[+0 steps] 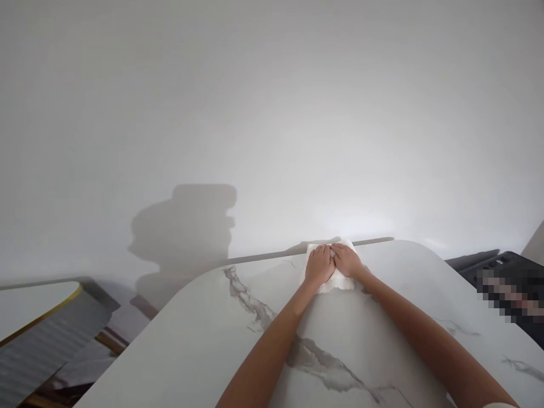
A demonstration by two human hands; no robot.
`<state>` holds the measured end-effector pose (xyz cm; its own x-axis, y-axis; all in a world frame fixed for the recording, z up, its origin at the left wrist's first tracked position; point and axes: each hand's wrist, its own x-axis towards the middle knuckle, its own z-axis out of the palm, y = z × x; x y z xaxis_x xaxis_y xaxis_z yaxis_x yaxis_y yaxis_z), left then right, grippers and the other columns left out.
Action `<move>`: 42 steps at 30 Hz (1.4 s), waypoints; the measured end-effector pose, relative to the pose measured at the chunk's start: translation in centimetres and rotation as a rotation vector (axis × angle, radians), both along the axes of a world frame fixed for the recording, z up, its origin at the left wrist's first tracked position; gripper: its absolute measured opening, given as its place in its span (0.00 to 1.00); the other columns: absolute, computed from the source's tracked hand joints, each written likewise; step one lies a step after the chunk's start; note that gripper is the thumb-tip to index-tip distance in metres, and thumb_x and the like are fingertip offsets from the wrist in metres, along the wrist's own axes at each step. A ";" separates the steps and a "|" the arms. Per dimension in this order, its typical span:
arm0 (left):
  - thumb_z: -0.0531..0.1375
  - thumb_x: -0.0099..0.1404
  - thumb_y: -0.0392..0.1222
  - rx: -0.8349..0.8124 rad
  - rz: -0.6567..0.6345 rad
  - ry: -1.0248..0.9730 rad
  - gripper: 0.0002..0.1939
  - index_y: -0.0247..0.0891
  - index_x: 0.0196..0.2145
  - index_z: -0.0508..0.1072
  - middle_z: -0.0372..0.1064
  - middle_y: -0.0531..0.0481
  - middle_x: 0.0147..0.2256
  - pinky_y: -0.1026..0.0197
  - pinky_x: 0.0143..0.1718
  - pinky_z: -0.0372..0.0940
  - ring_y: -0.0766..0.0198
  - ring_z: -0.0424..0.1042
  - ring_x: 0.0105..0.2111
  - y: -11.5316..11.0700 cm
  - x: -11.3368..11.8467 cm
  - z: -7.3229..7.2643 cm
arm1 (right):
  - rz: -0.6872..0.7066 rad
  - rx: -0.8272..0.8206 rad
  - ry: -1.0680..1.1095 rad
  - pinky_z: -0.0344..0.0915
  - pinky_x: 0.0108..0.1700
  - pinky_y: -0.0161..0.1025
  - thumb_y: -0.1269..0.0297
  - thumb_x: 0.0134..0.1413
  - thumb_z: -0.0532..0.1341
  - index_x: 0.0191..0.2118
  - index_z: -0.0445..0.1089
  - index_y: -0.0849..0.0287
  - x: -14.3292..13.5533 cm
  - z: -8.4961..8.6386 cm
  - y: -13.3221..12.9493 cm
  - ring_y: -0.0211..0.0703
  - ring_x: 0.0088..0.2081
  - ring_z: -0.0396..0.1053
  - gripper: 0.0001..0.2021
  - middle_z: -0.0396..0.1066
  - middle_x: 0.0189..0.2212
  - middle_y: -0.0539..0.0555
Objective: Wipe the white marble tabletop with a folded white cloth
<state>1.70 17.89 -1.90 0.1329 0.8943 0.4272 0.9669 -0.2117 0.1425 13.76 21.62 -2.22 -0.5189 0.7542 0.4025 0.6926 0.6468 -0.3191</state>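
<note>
Near the far edge of a white marbled table point(182, 334), a white cloth or tissue point(335, 282) lies flat on the surface. My left hand point(320, 264) rests palm down on its left part. Beside it, my right hand point(346, 260) presses on the right part, and the fingertips of both hands meet near the middle. The fingers of both hands lie over the white sheet, which shows around and below them.
A pale wall point(272, 113) stands right behind the table and bears a shadow of a head. At the left is a white-topped unit with a gold edge point(40, 314). A black object point(505, 269), partly pixelated, is beyond the table's right edge.
</note>
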 end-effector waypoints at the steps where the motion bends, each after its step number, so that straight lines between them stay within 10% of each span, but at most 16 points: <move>1: 0.47 0.64 0.33 0.004 -0.001 0.001 0.15 0.34 0.47 0.65 0.67 0.43 0.48 0.54 0.52 0.56 0.56 0.63 0.51 -0.3 0.1 0.0 | -0.003 0.008 0.003 0.51 0.59 0.39 0.74 0.58 0.47 0.52 0.66 0.65 0.2 -0.1 -0.3 0.44 0.57 0.60 0.19 0.66 0.54 0.60; 32: 0.43 0.66 0.38 -0.079 0.022 0.029 0.24 0.30 0.57 0.59 0.58 0.40 0.58 0.50 0.60 0.49 0.52 0.54 0.60 -21.0 1.7 -0.3 | 0.112 -0.027 -0.100 0.49 0.62 0.48 0.72 0.55 0.47 0.57 0.60 0.74 2.7 1.0 -20.7 0.51 0.60 0.55 0.24 0.60 0.57 0.66; 42: 0.45 0.64 0.39 -0.179 0.015 0.029 0.26 0.29 0.59 0.56 0.55 0.36 0.59 0.46 0.60 0.48 0.49 0.52 0.61 -24.1 5.1 0.4 | 0.128 -0.061 -0.093 0.49 0.63 0.52 0.73 0.54 0.47 0.58 0.60 0.71 6.0 0.9 -23.8 0.51 0.61 0.53 0.25 0.59 0.59 0.65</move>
